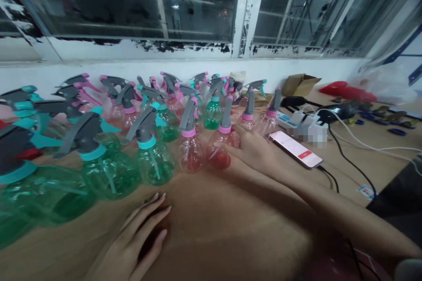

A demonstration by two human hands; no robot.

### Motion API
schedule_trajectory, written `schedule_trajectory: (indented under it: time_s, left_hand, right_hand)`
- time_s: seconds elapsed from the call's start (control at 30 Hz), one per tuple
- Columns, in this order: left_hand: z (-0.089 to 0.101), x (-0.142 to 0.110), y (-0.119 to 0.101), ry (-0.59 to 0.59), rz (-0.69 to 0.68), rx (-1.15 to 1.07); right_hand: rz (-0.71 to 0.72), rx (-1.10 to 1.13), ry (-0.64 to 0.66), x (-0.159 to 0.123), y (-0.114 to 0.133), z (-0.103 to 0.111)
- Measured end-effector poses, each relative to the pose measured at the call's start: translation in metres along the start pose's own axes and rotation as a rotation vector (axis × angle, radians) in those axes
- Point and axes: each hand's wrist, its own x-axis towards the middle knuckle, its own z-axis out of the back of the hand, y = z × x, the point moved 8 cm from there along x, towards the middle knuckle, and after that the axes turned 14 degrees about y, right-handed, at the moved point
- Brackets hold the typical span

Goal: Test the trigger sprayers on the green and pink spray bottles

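My right hand (pixel 252 147) is closed around the side of a pink spray bottle (pixel 220 156) with a grey trigger head and pink collar. That bottle stands upright on the brown tabletop (pixel 211 210), and my fingers hide part of its right side. Directly to its left is another pink spray bottle (pixel 191 153). My left hand (pixel 141 232) hovers low over or rests on the table near the front, fingers stretched out, holding nothing. Closest to it stands a green spray bottle (pixel 154 162) with a turquoise collar, and a second green spray bottle (pixel 108 171) is further left.
Several more pink and green spray bottles crowd toward the wall. On the right lie a smartphone (pixel 296 149) with a cable, a power strip (pixel 306 129) with plugs, and loose cords. An open cardboard box (pixel 300 84) and red bags (pixel 347 91) sit farther back, under the windows.
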Motion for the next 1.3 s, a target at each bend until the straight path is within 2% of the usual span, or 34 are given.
schedule_trajectory:
  time_s: [0.13, 0.23, 0.27, 0.4, 0.53, 0.73, 1.0, 1.17, 1.3]
  left_hand:
    - [0.019, 0.008, -0.010, -0.028, 0.005, -0.158]
    - [0.039, 0.020, -0.024, 0.020, 0.030, -0.313]
    - [0.050, 0.024, -0.030, 0.002, 0.034, -0.358]
    - [0.084, 0.041, -0.050, -0.020, -0.009, -0.646]
    - [0.102, 0.050, -0.058, -0.057, -0.062, -0.846]
    - [0.115, 0.037, -0.044, -0.189, -0.059, -0.782]
    - [0.119, 0.018, -0.021, -0.278, 0.008, -0.908]
    - [0.132, 0.010, -0.018, -0.333, -0.058, -0.844]
    - [0.137, 0.005, -0.012, -0.322, -0.018, -0.777]
  right_hand:
    - [0.045, -0.040, 0.005, -0.026, 0.008, 0.003]
    - [0.184, -0.003, -0.062, -0.047, 0.025, 0.006]
    - [0.236, 0.014, -0.073, -0.054, 0.032, 0.005]
    - [0.385, 0.152, 0.041, -0.071, 0.064, -0.009]
    - [0.490, 0.311, 0.126, -0.076, 0.096, -0.024]
    - [0.582, 0.426, 0.159, -0.071, 0.132, -0.041]
    - [0.671, 0.509, 0.125, -0.069, 0.165, -0.064]
    - [0.848, 0.561, 0.254, -0.073, 0.164, -0.090]
    - [0.870, 0.408, 0.421, -0.073, 0.146, -0.112]
